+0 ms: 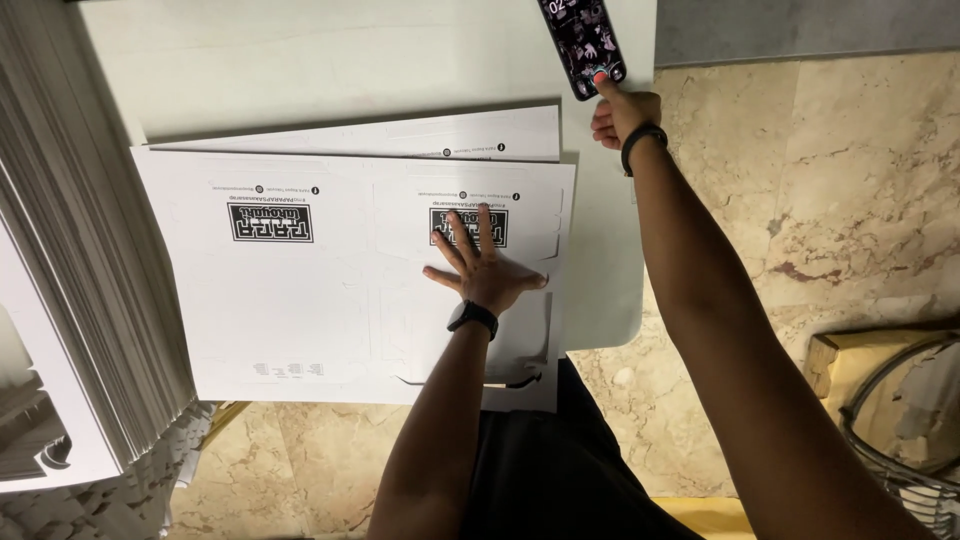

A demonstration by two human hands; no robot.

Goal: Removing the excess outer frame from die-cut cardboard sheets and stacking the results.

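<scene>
A flat white die-cut cardboard sheet (300, 290) with black printed marks lies on a white table (330, 60). My left hand (484, 268) rests flat on it, palm down with fingers spread, near the sheet's right side. A second similar sheet (420, 135) pokes out from under it at the far edge. My right hand (620, 112) reaches to the table's far right edge, one fingertip touching the screen of a dark smartphone (582, 42) lying there. Both wrists wear black bands.
A tall stack of white cardboard sheets (70, 240) stands along the left. Beige marble floor (830, 180) lies to the right of the table. A wire basket (910, 420) beside a wooden block (835, 360) sits at the lower right.
</scene>
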